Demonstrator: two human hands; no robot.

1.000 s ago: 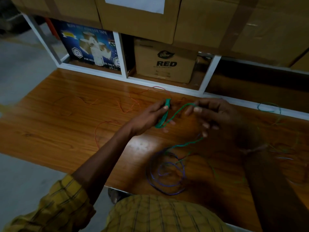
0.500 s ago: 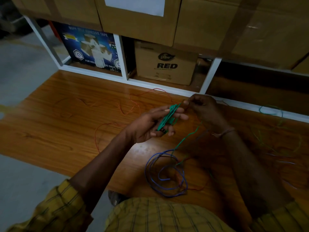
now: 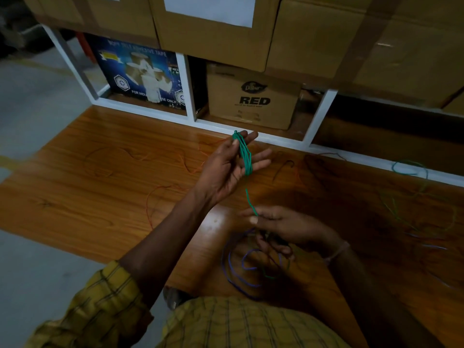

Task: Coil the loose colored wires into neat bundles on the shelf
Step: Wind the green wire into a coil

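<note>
Standing over the wooden shelf [image 3: 75, 197], the person in the yellow checked shirt [image 3: 226, 325] has both hands out above it. Nearest that shirt, a blue wire [image 3: 232, 275] lies in loose loops on the wood, right under the right hand [image 3: 288, 229]. That hand pinches a strand of green wire [image 3: 248, 199] between thumb and fingertips, the other fingers curled below it. From the pinch the strand rises straight to the left hand [image 3: 226, 167], held farther out and higher, where the wire is wound into a tight long bundle lying across the palm and fingers; the thumb presses it at the top while the fingers stay nearly straight. Left of that hand, thin orange wires [image 3: 150, 209] trail over the boards. Off to its right, another green wire [image 3: 409, 169] curls near the white frame [image 3: 276, 140]. Beyond the frame sit a brown carton marked RED [image 3: 253, 96] and a blue tape box [image 3: 143, 76], with big cardboard boxes [image 3: 326, 33] stacked above.
</note>
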